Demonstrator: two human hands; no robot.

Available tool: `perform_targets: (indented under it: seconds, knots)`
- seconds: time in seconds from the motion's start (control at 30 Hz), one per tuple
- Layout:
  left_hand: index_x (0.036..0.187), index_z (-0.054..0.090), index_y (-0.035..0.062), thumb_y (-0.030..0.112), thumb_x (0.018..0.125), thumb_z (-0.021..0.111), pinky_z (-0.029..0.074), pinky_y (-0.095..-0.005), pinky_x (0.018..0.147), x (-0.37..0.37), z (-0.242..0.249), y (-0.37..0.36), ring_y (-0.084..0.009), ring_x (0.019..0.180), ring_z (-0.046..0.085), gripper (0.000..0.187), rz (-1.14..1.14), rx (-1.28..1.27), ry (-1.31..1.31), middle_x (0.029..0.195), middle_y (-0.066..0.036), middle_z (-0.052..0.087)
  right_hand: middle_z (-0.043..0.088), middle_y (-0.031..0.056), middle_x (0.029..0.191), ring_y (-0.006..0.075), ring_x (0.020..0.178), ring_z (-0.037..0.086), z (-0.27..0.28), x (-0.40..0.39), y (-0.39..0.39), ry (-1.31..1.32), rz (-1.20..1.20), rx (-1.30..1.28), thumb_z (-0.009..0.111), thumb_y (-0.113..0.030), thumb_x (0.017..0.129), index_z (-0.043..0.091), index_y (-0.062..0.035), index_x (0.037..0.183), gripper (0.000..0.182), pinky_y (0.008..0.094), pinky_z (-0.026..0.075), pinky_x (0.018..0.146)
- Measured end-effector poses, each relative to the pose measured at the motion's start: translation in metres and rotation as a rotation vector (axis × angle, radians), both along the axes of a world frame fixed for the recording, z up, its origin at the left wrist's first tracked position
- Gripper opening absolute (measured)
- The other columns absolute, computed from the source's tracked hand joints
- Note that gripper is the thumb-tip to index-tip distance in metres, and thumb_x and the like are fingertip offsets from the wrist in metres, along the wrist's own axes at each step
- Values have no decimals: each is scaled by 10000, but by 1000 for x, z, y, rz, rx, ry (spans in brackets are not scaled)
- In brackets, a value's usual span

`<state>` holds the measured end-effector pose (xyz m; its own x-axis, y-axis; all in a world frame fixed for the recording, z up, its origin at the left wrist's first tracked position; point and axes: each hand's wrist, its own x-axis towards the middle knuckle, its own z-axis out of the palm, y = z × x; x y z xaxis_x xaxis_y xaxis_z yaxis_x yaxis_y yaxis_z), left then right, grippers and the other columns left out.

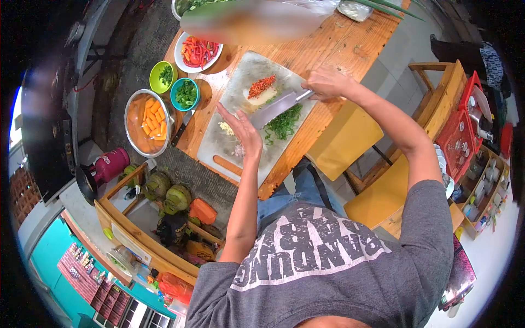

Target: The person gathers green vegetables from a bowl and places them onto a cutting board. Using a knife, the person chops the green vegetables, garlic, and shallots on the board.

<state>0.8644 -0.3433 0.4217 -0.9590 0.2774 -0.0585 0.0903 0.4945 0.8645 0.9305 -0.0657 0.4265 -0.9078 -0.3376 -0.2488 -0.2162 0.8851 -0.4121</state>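
My right hand (328, 83) is wrapped round the handle of a cleaver (273, 111), whose wide blade lies over the cutting board (210, 143). My left hand (240, 129) is beside the blade's far end, fingers stretched out, near a small heap of chopped garlic (226, 128). Chopped green leaves (285, 123) lie on the board along the blade's near side. Beyond the blade sits a pile of chopped red chili (262, 86). A small pinkish chopped heap (239, 150) is close to my left wrist.
Left of the board stand a white bowl of sliced red peppers (199, 52), a teal bowl of greens (185, 94), a lime bowl (162, 76) and a metal bowl of orange pieces (147, 123). A knife (182, 128) lies at the table's left edge.
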Motion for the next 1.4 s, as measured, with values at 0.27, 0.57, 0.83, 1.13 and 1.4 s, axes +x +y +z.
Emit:
perform_targets:
  seconds: [0.27, 0.57, 0.83, 1.13, 1.4]
  knots:
    - [1515, 93, -38, 389, 1047, 291, 37, -443, 1193, -24, -5, -7, -349, 1481, 54, 663, -4, 20, 88, 1590, -228, 84, 611, 164, 640, 394, 667, 637, 17, 48, -41, -56, -253, 11, 756, -334, 762, 601, -62, 839, 323, 486, 497, 589]
    - [1507, 93, -55, 408, 1047, 279, 53, -455, 1191, -17, -7, 11, -356, 1477, 63, 679, -73, 80, 62, 1583, -239, 83, 636, 149, 687, 380, 708, 637, 11, 7, -1, -7, -160, 30, 748, -253, 727, 615, -63, 785, 238, 475, 495, 611]
    - [1501, 101, -65, 383, 1047, 299, 71, -429, 1192, -7, -13, 6, -334, 1475, 89, 668, -28, 148, 39, 1582, -227, 100, 627, 152, 670, 384, 689, 637, -3, -2, 4, 12, -70, 20, 733, -289, 745, 626, -63, 766, 251, 490, 490, 597]
    - [1506, 117, -49, 344, 1045, 322, 79, -418, 1190, -28, -6, 0, -320, 1475, 104, 639, -61, 176, 47, 1581, -213, 126, 649, 164, 703, 376, 724, 667, 21, 62, -53, -126, -351, 18, 705, -224, 763, 645, -88, 861, 179, 481, 528, 634]
    - [1510, 125, -34, 322, 1039, 342, 66, -456, 1188, -16, 6, 22, -331, 1482, 79, 629, -273, 201, -2, 1587, -212, 112, 632, 188, 680, 384, 695, 649, 20, 83, -54, -99, -566, -20, 664, -160, 748, 638, -77, 862, 143, 481, 513, 617]
